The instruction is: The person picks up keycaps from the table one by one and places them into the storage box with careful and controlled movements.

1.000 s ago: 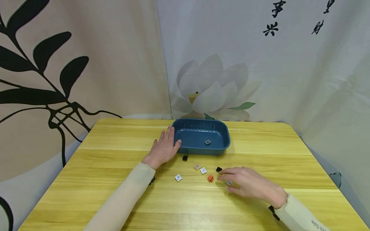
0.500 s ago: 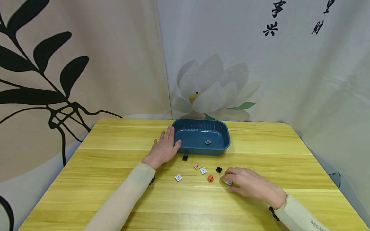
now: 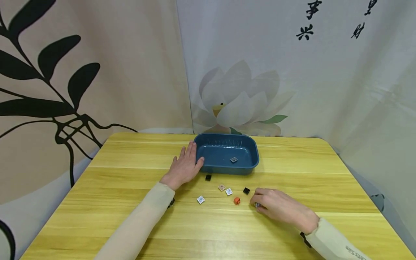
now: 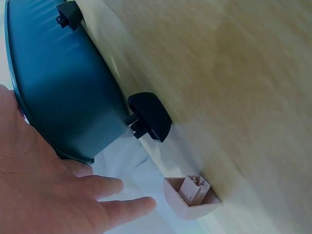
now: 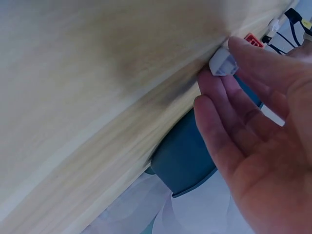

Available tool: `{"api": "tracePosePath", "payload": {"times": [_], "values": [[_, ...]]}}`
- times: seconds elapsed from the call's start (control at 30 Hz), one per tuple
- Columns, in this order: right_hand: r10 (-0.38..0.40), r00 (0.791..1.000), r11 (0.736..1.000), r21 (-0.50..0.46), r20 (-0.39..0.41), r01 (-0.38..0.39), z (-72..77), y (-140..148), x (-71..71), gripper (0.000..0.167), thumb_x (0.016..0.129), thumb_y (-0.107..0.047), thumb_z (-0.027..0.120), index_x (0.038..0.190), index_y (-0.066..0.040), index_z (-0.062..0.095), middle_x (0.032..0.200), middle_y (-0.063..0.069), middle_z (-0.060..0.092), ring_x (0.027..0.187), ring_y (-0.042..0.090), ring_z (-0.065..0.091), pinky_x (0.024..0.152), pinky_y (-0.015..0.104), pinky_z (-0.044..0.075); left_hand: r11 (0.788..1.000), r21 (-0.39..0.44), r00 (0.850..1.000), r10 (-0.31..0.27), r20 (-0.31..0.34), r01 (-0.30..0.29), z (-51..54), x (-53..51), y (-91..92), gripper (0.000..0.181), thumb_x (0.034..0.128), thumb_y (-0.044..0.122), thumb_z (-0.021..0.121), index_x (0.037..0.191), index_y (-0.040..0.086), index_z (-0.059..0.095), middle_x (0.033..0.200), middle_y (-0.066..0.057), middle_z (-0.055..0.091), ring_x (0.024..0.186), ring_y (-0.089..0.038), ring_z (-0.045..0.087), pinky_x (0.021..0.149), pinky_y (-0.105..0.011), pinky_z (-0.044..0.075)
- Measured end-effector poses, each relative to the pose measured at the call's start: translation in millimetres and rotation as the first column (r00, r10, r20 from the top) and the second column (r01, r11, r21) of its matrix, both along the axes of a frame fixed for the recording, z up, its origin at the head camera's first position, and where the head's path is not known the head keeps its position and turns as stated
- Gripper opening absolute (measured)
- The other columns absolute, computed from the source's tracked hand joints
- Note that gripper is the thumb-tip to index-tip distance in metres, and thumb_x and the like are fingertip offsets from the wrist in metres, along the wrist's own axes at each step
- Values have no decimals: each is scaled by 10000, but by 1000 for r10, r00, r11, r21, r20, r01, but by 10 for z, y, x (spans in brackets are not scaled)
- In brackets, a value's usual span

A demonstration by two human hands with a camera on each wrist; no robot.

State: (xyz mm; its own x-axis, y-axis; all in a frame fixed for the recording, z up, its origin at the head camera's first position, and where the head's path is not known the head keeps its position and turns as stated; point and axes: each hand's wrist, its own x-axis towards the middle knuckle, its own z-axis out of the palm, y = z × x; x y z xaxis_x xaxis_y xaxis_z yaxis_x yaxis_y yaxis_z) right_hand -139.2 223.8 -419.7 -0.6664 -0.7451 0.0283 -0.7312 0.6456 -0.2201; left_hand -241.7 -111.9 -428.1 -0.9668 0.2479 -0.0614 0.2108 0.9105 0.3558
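Note:
My left hand (image 3: 183,168) rests with straight fingers against the left side of a blue tray (image 3: 227,171). A grey keycap (image 3: 233,159) lies inside that tray. My right hand (image 3: 279,206) is low over the table, pinching a white keycap (image 5: 223,62) between thumb and fingers; the head view shows only a bit of it. Left of this hand lie an orange keycap (image 3: 237,201) and a black keycap (image 3: 246,190). Closer to the tray are a second black keycap (image 4: 151,116), a pinkish keycap (image 4: 191,197) and a white keycap (image 3: 229,191). Another white keycap (image 3: 200,199) sits farther left.
The wooden table (image 3: 146,159) reaches back to a printed curtain (image 3: 156,72). The tray stands near the table's rear edge, with the loose keycaps scattered in front of it.
My right hand's fingers have closed in on the white keycap, drawing slightly away from the black and orange ones. The left hand and tray stay put.

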Motion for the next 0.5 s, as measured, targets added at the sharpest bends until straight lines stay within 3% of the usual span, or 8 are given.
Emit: {"api": "tracePosePath", "payload": {"times": [0.23,0.5], "values": [[6,1000,998,-68,-17,-7,13,1,-3,115,920,-39,764,962,-146,761,973,-69,643,826,2,572,718,240,553,1000,3,1000,-1,-1,1,-6,-3,-3,782,1103,543,281,1662,67,11,1734,-76,-73,1575,-411,54,1179,-706,179],[5,989,989,-147,-147,-27,131,12,-71,120,892,1,783,949,-103,762,974,-42,647,813,40,611,701,224,558,1000,15,1000,3,-3,-3,-6,-2,1,775,1105,526,306,1664,70,21,1735,-72,-68,1575,-411,56,1178,-710,173]]}}
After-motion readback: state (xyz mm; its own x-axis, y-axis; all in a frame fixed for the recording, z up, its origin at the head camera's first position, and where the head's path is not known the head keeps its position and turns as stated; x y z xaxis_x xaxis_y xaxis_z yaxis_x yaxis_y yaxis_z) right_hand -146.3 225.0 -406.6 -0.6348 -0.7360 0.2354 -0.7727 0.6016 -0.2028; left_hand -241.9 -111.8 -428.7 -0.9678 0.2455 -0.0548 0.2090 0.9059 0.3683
